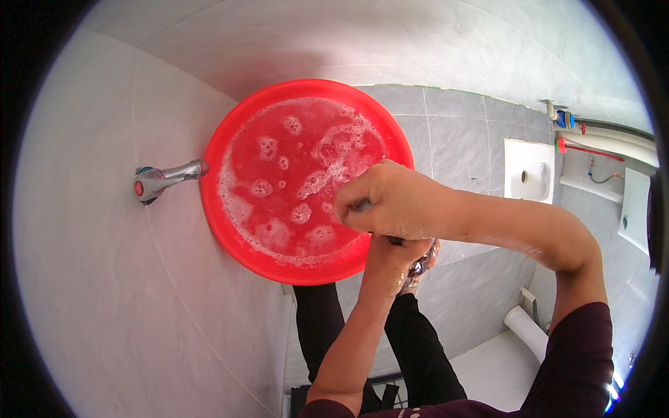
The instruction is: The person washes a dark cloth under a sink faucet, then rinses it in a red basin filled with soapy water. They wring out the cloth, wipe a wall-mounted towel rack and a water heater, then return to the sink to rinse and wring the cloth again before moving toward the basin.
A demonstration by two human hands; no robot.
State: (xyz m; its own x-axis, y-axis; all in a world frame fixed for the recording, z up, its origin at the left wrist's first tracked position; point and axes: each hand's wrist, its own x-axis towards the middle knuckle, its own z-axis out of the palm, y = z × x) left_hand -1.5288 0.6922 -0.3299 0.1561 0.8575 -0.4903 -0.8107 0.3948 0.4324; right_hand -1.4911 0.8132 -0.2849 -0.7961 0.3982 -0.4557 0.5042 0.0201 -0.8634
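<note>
My right hand point(387, 198) is closed over the right side of a red basin point(401, 136), with a bit of dark wet cloth point(362, 205) showing between its fingers. Just below it, against the right wrist, my left hand point(396, 256) is also closed. More of the dark material, shiny with wet, shows at the left hand's right side; its full shape is hidden by the hands. Foamy water point(282, 184) fills much of the basin. Suds cling to my wrists and right forearm.
A chrome tap point(171, 177) sticks out from the left wall, its spout reaching the basin's rim. Grey tiles point(460, 146) cover the floor. Farther right are a white squat toilet point(529, 172), pipes with a blue valve point(565, 120), and a white pipe point(526, 333).
</note>
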